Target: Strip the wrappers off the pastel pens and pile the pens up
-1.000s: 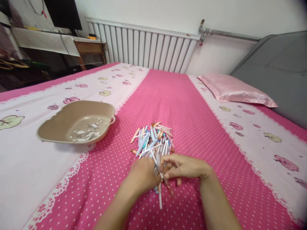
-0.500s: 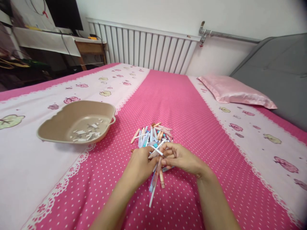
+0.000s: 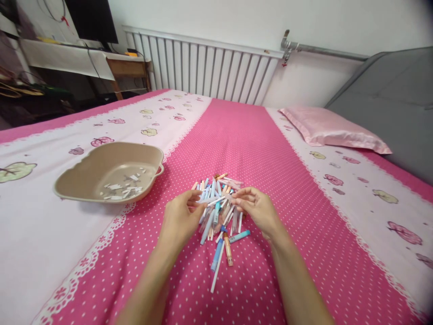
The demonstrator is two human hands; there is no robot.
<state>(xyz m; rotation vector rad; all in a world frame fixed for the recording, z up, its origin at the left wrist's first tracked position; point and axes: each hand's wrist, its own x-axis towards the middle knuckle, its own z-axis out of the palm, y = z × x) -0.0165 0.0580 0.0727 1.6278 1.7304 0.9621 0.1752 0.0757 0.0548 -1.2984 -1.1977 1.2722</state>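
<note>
A pile of pen parts [image 3: 216,216] in pale blue, white, peach and turquoise lies on the pink dotted bedspread [image 3: 233,149]. At its left side, my left hand [image 3: 179,219] pinches a pale pen barrel [image 3: 208,200] between thumb and fingers. A thin white stick [image 3: 216,201] runs from there towards the right. My right hand [image 3: 256,208] is closed at the fingertips on a small pale translucent pen part [image 3: 228,197]. Nearer to me lie a blue pen piece [image 3: 217,254], an orange one [image 3: 228,250], a turquoise one [image 3: 239,236] and a long white stick [image 3: 217,271].
To the left stands a beige basin [image 3: 91,174] with small white and grey pieces in its bottom. A pink pillow [image 3: 333,131] rests at the right by the grey headboard [image 3: 395,104]. Beyond the bed are a white radiator [image 3: 203,65] and a desk with a monitor [image 3: 91,20].
My hands have moved apart and slightly up over the pile. The pink translucent piece between them is gone from the front, and the left hand now pinches a pale barrel.
</note>
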